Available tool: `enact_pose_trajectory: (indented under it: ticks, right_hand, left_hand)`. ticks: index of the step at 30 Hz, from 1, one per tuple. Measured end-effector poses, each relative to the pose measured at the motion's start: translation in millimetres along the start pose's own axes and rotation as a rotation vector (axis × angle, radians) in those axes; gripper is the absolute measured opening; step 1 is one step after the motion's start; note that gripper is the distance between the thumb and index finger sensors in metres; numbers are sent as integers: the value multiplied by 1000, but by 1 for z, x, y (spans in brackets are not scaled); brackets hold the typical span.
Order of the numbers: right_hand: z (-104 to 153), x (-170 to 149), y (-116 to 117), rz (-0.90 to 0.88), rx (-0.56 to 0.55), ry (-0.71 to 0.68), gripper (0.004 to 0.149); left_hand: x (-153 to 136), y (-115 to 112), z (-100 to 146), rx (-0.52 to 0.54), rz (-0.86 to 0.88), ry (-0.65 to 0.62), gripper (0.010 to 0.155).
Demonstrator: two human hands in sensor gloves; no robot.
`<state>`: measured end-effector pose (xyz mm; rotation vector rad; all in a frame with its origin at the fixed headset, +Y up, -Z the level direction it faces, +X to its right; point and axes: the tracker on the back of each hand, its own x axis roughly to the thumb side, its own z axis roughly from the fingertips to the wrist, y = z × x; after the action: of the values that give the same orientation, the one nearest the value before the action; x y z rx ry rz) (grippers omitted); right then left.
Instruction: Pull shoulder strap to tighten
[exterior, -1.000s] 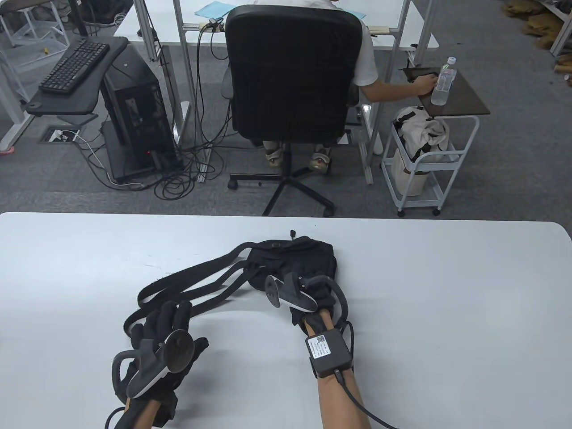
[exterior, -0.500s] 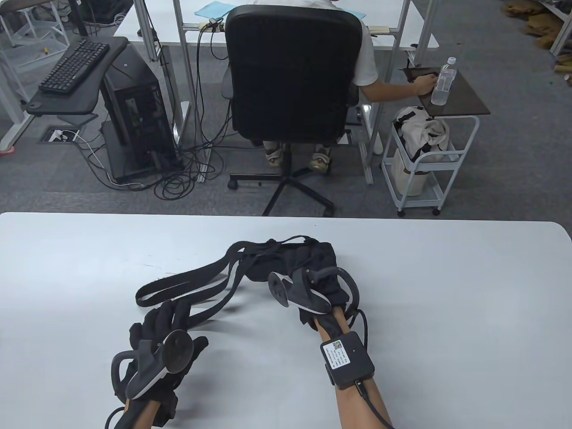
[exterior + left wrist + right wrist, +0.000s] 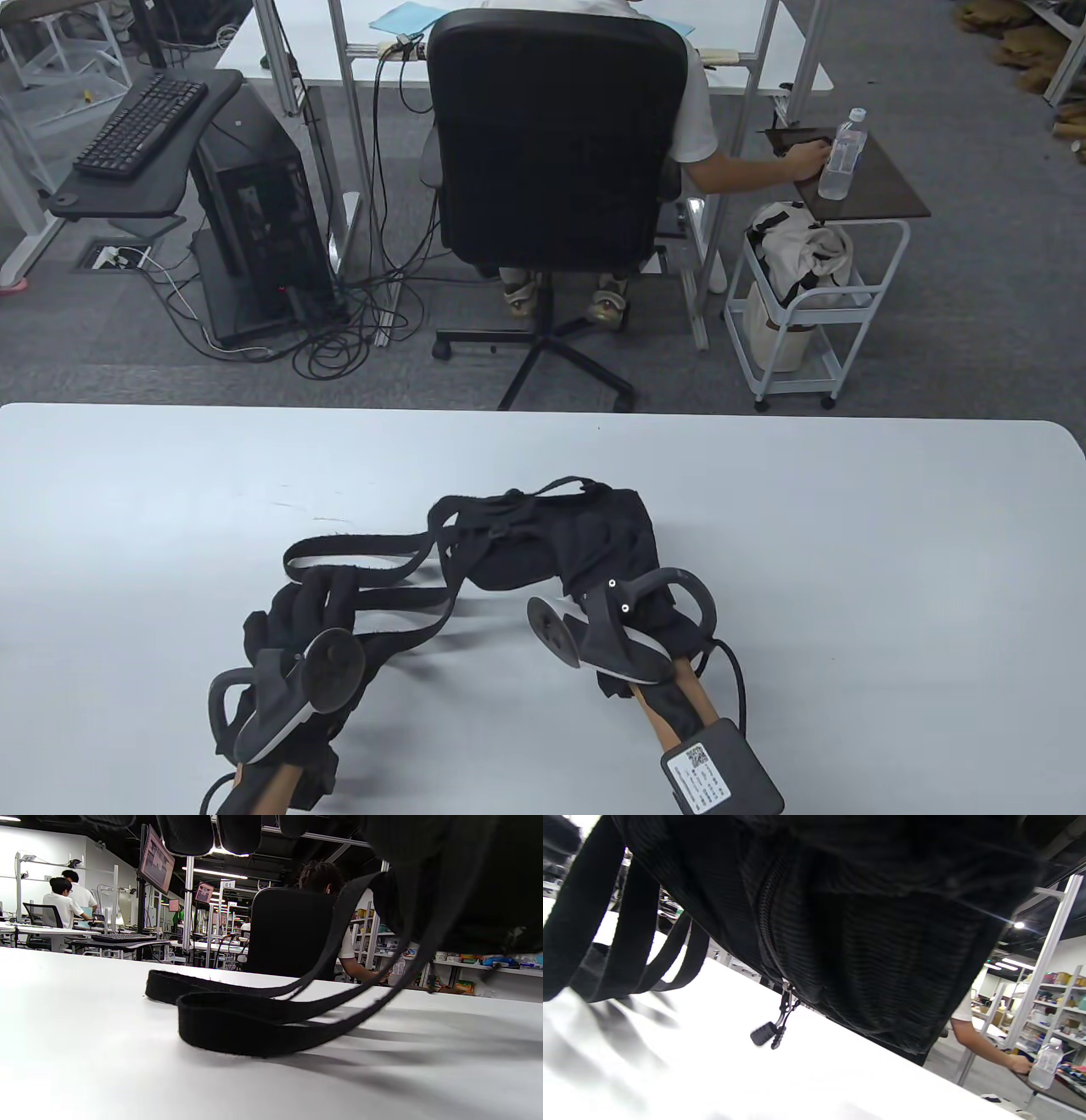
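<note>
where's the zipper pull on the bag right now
In the right wrist view the zipper pull dangles from the black bag, just above the white table, right of the straps.

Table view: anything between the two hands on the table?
Only bare white table between the left hand and right hand; the black fabric bag's shoulder strap arcs just beyond it, seen in the table view.

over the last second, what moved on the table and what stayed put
The right hand, gripping the black bag, drew back toward the near edge and to the right, dragging the bag with it off the table. The shoulder strap loops bunched up and slid nearer the left hand. The left hand stayed in place on the strap, and the white table did not change.
</note>
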<state>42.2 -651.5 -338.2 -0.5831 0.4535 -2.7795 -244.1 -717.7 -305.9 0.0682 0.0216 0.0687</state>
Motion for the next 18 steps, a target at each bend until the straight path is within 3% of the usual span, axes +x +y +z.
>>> enact_pose_trajectory:
  ticks: [7,10,11,13,18]
  right_hand:
    - [37,27,42,-127,84,-84,57]
    - [49,35,59,-230,216,-134,65]
    - [52,37,65,-254,336,-146,74]
    - [55,34,69,-276,431,-163,88]
    - [56,5,54,-510,391,-116,92]
  left_hand:
    - [-2,-1,0,-5,5,5,85]
    - [-2,-1,0,-6,13,8,85]
    - [-3,-1,0,-8,13,10,85]
    - [-3,-1,0,-14,8,12,85]
    - [-1,-3,-1,-25,2,3,85]
